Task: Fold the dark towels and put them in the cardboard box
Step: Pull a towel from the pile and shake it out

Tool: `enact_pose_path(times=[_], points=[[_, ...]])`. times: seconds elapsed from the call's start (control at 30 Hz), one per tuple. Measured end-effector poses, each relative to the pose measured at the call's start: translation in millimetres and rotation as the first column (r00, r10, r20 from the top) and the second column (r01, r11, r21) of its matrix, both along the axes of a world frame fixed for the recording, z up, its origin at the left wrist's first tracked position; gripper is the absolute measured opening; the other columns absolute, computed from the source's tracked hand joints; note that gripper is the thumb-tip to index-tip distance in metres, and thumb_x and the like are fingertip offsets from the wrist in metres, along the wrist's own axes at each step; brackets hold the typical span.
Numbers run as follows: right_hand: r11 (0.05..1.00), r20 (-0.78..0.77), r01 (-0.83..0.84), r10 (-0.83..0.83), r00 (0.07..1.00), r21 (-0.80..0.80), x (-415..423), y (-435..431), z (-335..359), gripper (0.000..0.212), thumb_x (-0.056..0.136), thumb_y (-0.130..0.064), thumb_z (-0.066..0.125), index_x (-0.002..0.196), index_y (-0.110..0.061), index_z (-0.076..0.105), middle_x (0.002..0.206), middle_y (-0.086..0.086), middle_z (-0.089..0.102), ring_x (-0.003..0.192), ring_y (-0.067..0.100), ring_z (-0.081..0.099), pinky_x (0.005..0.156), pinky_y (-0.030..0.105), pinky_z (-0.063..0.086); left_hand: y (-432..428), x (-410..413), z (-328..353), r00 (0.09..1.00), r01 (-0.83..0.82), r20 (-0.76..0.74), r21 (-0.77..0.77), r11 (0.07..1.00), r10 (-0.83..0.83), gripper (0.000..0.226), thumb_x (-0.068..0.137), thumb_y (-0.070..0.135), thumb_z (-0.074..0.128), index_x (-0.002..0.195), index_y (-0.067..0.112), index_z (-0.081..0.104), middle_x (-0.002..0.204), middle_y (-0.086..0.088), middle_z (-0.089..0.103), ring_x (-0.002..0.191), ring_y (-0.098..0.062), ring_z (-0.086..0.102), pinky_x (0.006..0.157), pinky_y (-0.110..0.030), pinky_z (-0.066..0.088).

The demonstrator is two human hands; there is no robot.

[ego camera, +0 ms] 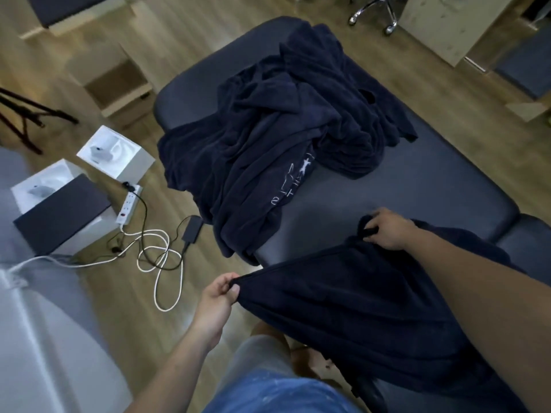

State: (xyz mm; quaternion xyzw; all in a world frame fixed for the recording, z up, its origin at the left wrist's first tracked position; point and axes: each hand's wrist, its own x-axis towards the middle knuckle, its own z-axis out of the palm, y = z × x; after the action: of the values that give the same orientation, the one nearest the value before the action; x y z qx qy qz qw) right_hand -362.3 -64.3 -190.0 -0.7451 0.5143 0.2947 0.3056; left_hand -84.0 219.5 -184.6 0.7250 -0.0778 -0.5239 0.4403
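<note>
I hold one dark navy towel (351,308) stretched between both hands, hanging over the near edge of a dark padded table (402,198). My left hand (219,296) pinches its left corner off the table's side. My right hand (387,229) grips the other corner above the table surface. A heap of several crumpled dark towels (283,123) lies across the far half of the table; one shows white stitched lettering and part of the heap hangs over the left edge. No cardboard box is clearly in view.
On the wooden floor to the left are two white boxes (116,153), a dark flat lid (64,214), a power strip (129,204) and looped cables (161,263). A tripod leg (26,114) and a chair base (378,10) stand farther off.
</note>
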Motion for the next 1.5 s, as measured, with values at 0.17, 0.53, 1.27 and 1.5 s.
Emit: enact_pose_path(times=[0.17,0.53,1.27,1.5], points=[[0.938,0.338,0.339,-0.298,0.893,-0.07,-23.1,-3.1,41.4,0.021,0.088,-0.029,0.073,0.106,-0.018,0.075,0.111,-0.001,0.07,0.104,0.019,0.061,0.095,0.034,0.049,-19.1,8.4,5.1,0.997,0.078,0.02,-0.008,0.997,-0.078,0.023,0.098,-0.01,0.045,0.099,0.004,0.063,0.097,-0.013,0.067,0.096,-0.025,0.058,0.091,-0.036,0.043],[0.259,0.834,0.934,-0.547,-0.069,0.247,-208.3,77.0,220.1,0.018,0.084,0.008,0.068,0.083,-0.01,0.067,0.068,-0.008,0.072,0.066,0.008,0.067,0.06,0.018,0.052,-250.3,-27.8,145.1,0.849,0.521,0.314,-0.365,0.772,-0.425,0.034,0.1,0.001,0.05,0.09,0.027,0.07,0.09,0.001,0.068,0.083,-0.017,0.06,0.078,-0.029,0.051],[-0.617,0.833,0.666,0.03,0.553,-0.42,-375.2,211.9,672.2,0.021,0.079,-0.016,0.08,0.084,-0.03,0.065,0.092,0.008,0.065,0.079,0.021,0.059,0.075,0.037,0.054,-381.1,-285.6,709.2,0.508,0.861,0.842,-0.505,-0.062,0.181,0.025,0.092,0.009,0.064,0.114,0.015,0.072,0.107,-0.009,0.069,0.098,-0.017,0.058,0.09,-0.025,0.042],[-0.548,0.701,0.501,-0.246,0.669,-0.67,-369.7,193.1,708.2,0.026,0.086,-0.032,0.074,0.103,-0.013,0.07,0.103,0.016,0.066,0.098,0.032,0.057,0.082,0.034,0.047,-378.5,-265.7,717.9,0.54,0.836,0.82,-0.549,-0.011,0.19,0.019,0.093,0.001,0.058,0.103,0.012,0.069,0.089,-0.01,0.064,0.051,-0.015,0.054,0.044,-0.015,0.044]])
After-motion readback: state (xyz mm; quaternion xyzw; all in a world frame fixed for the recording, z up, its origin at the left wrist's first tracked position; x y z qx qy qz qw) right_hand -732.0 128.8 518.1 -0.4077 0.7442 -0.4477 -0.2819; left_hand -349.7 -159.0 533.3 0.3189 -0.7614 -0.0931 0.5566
